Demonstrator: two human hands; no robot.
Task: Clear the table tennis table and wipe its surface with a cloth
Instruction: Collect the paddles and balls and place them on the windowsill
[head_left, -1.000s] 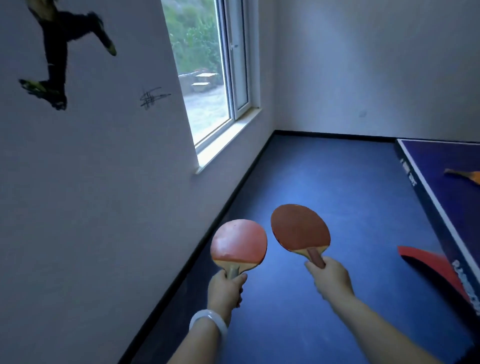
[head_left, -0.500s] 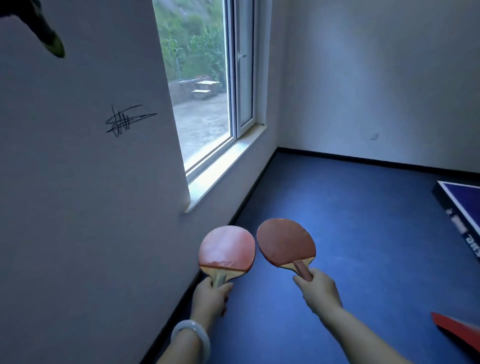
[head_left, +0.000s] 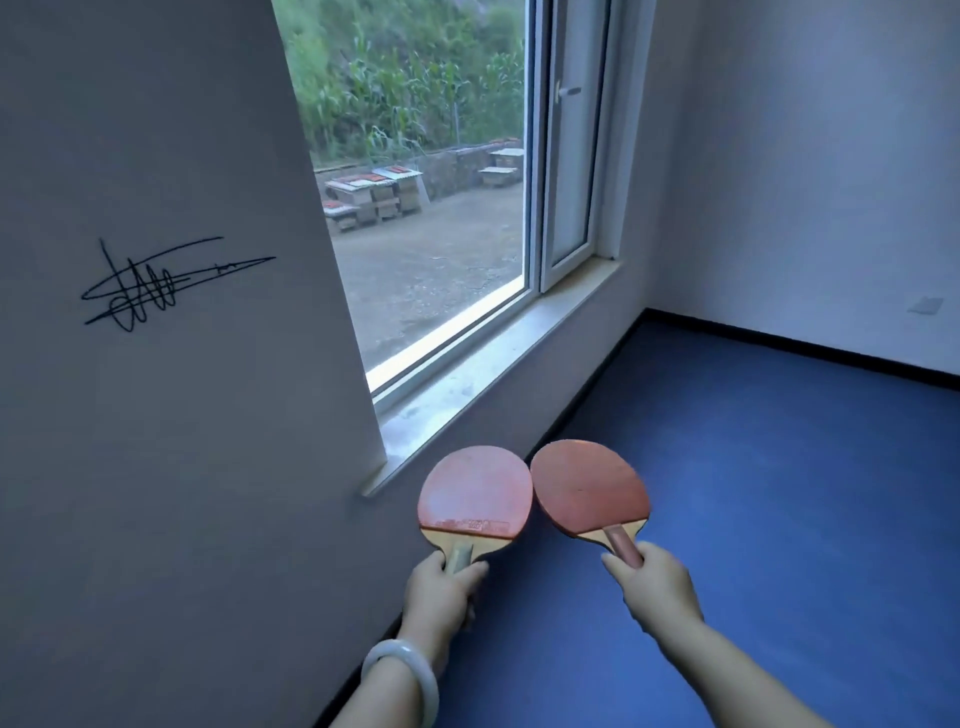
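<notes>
Left hand (head_left: 441, 592) grips the handle of a red paddle (head_left: 475, 493), right hand (head_left: 657, 584) grips a second, darker paddle (head_left: 589, 488). Blades upright, edges just about touching (contact unclear), held over the blue floor (head_left: 753, 493) near the window sill (head_left: 498, 374). White bangle (head_left: 405, 670) on left wrist.

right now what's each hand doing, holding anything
Left hand: closed round the handle of the left paddle.
Right hand: closed round the handle of the right paddle.
</notes>
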